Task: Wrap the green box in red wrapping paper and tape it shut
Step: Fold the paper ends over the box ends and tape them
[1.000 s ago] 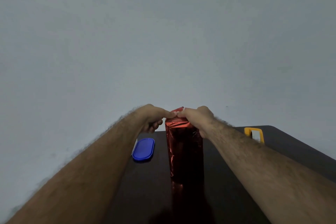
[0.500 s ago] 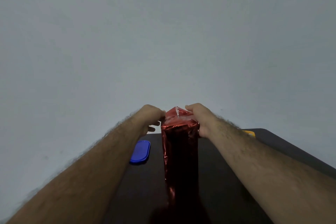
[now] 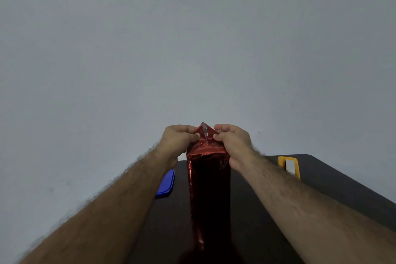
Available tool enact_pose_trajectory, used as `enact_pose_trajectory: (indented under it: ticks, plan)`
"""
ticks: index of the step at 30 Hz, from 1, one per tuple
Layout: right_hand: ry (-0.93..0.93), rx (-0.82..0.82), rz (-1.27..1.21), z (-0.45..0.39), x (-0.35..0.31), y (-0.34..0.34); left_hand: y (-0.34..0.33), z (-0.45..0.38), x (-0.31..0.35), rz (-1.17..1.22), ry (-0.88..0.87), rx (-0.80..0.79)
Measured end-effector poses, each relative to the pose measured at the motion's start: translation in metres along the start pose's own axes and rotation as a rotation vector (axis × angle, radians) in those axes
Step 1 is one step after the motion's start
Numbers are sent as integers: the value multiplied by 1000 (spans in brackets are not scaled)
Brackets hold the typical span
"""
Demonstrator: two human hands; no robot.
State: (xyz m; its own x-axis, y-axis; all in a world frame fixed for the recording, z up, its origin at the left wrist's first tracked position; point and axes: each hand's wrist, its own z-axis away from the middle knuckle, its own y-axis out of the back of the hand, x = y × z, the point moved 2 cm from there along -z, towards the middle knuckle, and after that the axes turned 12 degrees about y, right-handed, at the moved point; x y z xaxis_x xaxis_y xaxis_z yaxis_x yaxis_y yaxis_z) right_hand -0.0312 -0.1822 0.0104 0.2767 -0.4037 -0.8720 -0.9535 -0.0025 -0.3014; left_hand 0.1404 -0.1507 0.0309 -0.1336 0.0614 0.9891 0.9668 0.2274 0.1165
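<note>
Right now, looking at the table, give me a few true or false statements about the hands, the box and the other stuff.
1. The wrapped box stands upright on the table. True.
2. Both hands pinch the paper flap at the box's top. True: left hand, right hand.
3. The blue lid lies right of the box. False: it lies on the left.
4. The yellow item rests on top of the box. False: it lies on the table, to the right.
5. Green box sides are exposed. False: only red paper shows.
</note>
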Motion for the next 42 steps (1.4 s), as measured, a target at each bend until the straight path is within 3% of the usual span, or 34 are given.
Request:
enact_pose_trajectory:
  ticks: [4,8,10,12,18,25,30,34,38,42]
  plan:
    - [69,-34,3,0,0,4,-8,7,-8,-41,-170,90]
    - [235,-380,203,2,7,12,-8,5,-12,-86,-283,151]
    - [335,-458,429,7,10,15,-9,7,-10,-124,-328,156]
    - [424,-405,611,11,8,18,-7,7,-9,-169,-356,159]
    - [623,-373,815,7,6,19,7,2,-12,-270,-402,16]
    - [626,-415,863,5,-5,16,13,-3,1,-551,-480,-64]
    - [714,-425,914,12,-10,18,18,5,-3,-721,-721,-103]
    - [893,-401,1001,19,-11,18,24,6,-11,-1032,-927,-65]
    - [930,-476,1038,16,0,16,24,8,-10,-943,-841,-127]
    - [841,-481,986,12,1,17,21,-11,5,-387,-424,-72]
